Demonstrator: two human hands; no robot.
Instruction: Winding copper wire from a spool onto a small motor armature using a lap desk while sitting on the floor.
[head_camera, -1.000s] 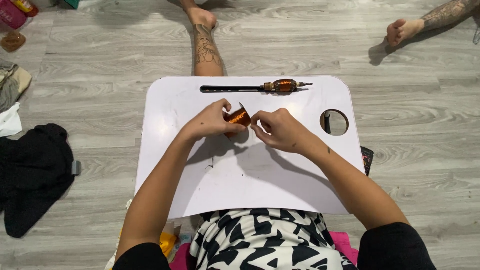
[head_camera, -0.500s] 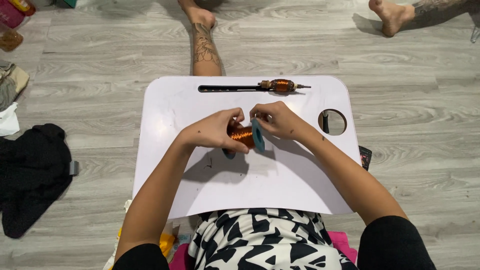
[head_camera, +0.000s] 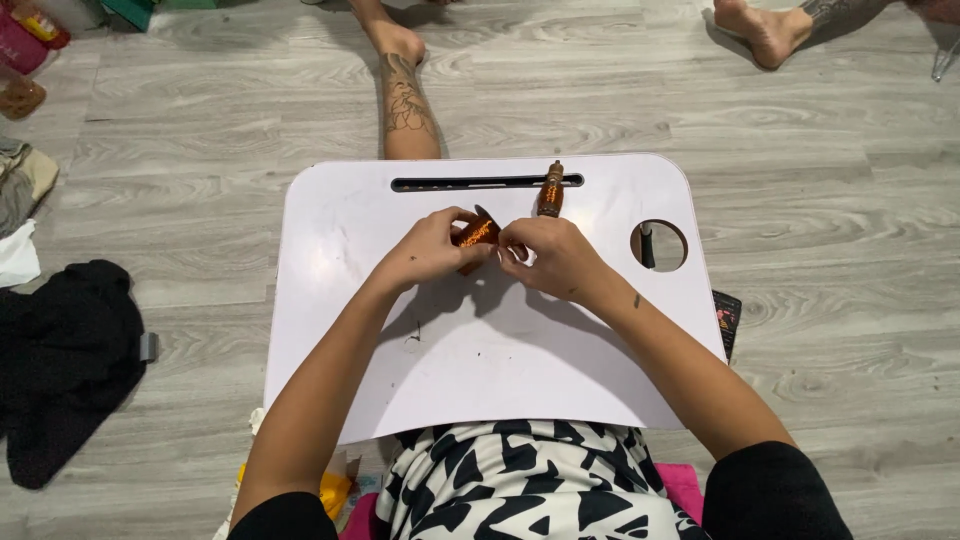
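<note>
From the head view I count two of my own hands, one small shiny orange-brown piece between them, and one orange-brown tool on the desk. My left hand (head_camera: 432, 250) has its fingers curled together, pinching the left side of the orange piece (head_camera: 477, 235); my right hand (head_camera: 550, 258) is closed too, its fingertips pressed on the right side of that piece. The piece sits over the far middle of the white desk (head_camera: 480, 350), just above its top.

The tool (head_camera: 550, 190) lies just beyond my right hand, its far end at the long dark slot (head_camera: 470, 184) near the far edge. One round hole (head_camera: 659, 245) opens at the right edge. The near half of the desk is bare white, with room on both sides of my forearms.

On the floor around it: one tattooed leg (head_camera: 405, 100) reaching the far edge, another foot (head_camera: 760, 30) far right, one black cloth (head_camera: 65, 360) on the left.
</note>
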